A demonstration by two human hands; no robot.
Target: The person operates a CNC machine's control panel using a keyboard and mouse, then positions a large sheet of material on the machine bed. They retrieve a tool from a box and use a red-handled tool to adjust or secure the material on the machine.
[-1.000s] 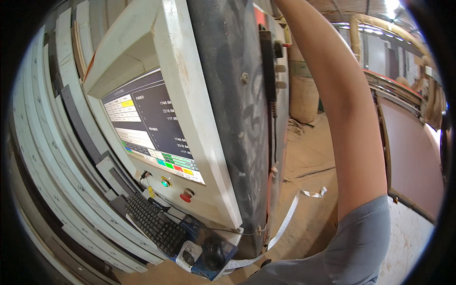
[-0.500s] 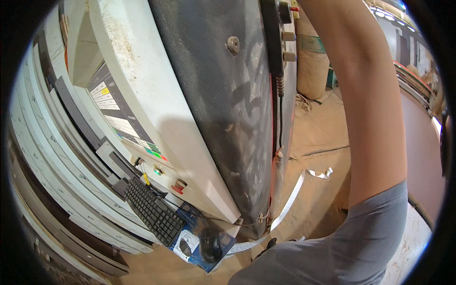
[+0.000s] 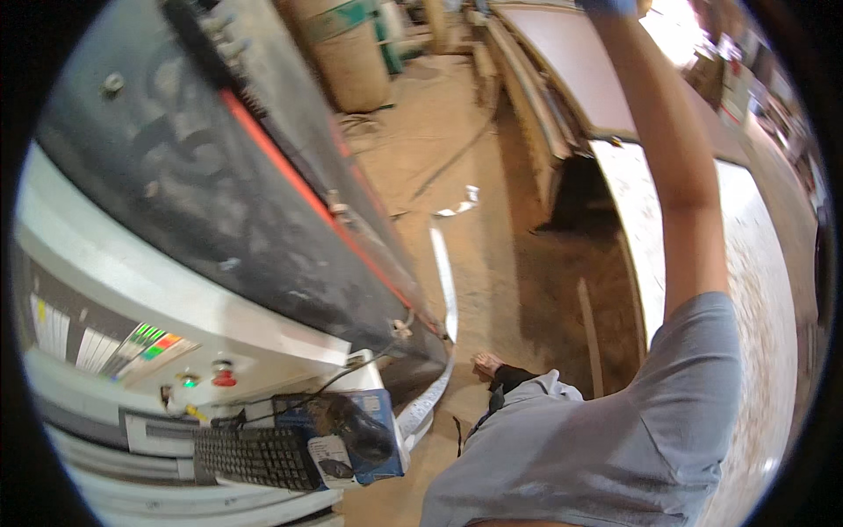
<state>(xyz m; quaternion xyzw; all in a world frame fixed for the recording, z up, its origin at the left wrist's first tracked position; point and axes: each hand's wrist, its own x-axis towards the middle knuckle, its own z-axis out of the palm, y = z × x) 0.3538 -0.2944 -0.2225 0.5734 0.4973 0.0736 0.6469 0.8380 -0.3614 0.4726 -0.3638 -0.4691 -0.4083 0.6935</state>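
My bare right arm [image 3: 672, 167] reaches up from a grey short sleeve [image 3: 694, 360] along the right side. My right hand [image 3: 625, 7] is cut off and blurred at the top edge, over the far end of a long pale table. A patch of blue shows at the hand; whether it is held or worn I cannot make out. The fingers are not visible enough to read. Nearest below the arm is the table's white, dusty surface [image 3: 764, 255]. My left hand is out of the picture.
On the left stands a dark machine body [image 3: 219, 211] with a lit control panel [image 3: 132, 347] and a red button [image 3: 224, 373]. A black keyboard [image 3: 255, 458] and mouse [image 3: 360, 429] sit below it. White strips [image 3: 444, 272] lie on the dusty floor; a tan sack [image 3: 347, 66] stands farther back.
The view has swung to the right and the machine has shifted left in it. The pale table and more floor now show. My right arm stays raised, its hand edge now just in sight.
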